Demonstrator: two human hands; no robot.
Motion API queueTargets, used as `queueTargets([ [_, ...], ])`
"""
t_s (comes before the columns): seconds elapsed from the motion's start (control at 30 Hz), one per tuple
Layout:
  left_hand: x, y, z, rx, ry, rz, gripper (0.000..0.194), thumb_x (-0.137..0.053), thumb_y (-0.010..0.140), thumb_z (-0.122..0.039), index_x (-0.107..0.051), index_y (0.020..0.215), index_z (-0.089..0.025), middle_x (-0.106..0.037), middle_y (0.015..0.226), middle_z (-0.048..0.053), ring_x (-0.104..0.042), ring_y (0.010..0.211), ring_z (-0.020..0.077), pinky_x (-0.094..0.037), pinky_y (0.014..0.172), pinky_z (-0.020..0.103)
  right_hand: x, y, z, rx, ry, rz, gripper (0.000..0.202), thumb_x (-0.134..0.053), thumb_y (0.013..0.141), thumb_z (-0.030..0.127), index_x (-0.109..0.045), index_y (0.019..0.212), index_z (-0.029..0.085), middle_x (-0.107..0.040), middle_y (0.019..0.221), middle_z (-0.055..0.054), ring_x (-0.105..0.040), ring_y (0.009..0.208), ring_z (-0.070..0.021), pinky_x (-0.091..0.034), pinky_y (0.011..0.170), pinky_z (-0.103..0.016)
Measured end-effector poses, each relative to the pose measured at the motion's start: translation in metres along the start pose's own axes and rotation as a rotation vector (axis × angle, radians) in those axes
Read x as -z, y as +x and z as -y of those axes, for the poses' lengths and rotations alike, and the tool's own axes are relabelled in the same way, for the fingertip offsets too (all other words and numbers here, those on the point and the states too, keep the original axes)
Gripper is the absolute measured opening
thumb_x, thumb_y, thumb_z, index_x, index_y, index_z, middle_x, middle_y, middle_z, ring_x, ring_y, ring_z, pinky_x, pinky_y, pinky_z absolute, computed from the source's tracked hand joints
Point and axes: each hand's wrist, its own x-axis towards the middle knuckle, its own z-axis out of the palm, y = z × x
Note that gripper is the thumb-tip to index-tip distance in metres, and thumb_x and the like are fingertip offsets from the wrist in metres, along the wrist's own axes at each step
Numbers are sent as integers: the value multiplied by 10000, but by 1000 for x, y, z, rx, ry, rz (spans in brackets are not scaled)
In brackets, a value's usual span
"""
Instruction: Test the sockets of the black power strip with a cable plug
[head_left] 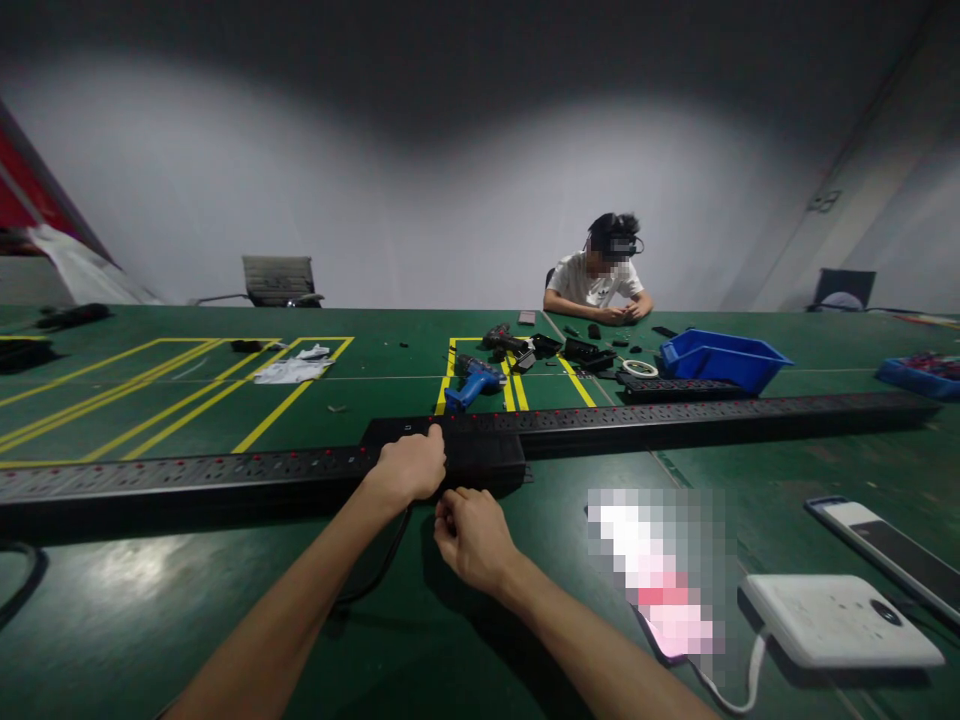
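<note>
Two bare hands work apart, though close, at the black end section [487, 462] of the front socket strip [187, 480], which runs in from the left of the green table [592, 590]. The left hand [412, 465] rests on that section with its fingers curled; the right hand [476, 540] is bent just beside its near side, and I cannot tell whether either one grips anything small. A dark cord [386, 560] lies below the left hand. Behind, a second socket strip [675, 425] reaches toward the table's right side, with a blue drill [472, 380] beyond it, nearer the far edge.

The step in hand looks like close fingerwork or steadying at that end section. From this position, a further move calls for light left-hand support, a clear view of the right fingertips, and slack in the cord.
</note>
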Motion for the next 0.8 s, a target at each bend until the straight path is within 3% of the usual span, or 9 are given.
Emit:
queueTargets([
  [0.8, -16, 6, -2, 5, -8, -37, 383, -422, 867, -289, -495, 1205, -124, -676, 1071, 222, -659, 969, 369, -491, 781, 480, 2, 1, 3, -28, -4, 22, 97, -527, 814, 217, -598, 876, 193, -613, 839, -28, -525, 740, -147, -297, 679, -262],
])
